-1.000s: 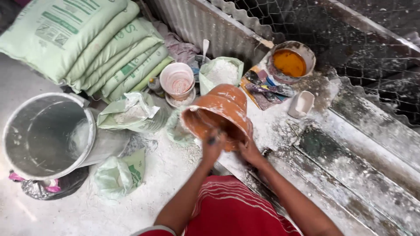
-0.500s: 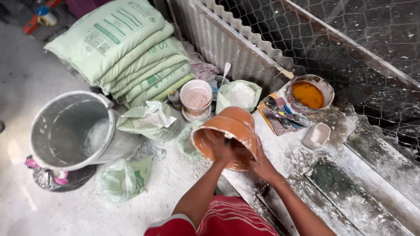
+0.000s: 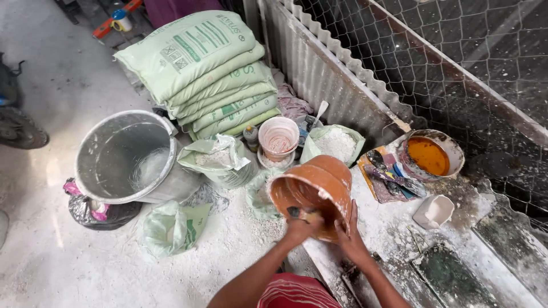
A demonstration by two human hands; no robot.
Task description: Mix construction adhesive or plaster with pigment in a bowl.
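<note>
Right now the left hand [image 3: 298,228] has its grip closed on a small brush-like tool [image 3: 297,212], dark at the tip, pushed into the mouth of a terracotta clay pot [image 3: 313,191]; can't tell exactly what the tool is, view's too blurred. The pot lies tilted on its side, mouth toward the person, on the dusty white desk [image 3: 394,228]. The right hand [image 3: 351,239] presses against the pot's lower rim w/ fingers spread, steadying it, not wrapped round.

Just beyond the grip: a pale plastic cup [image 3: 278,137] and an open bag of white powder [image 3: 335,142]. Left of the grip sits a second open powder bag [image 3: 220,159], further left a big grey bucket [image 3: 125,157]. Right of the grip: brushes on a cloth [image 3: 391,177], a bowl of orange paint [image 3: 429,155], a small white scoop [image 3: 434,211]. Stacked green sacks [image 3: 211,74] sit well behind.
</note>
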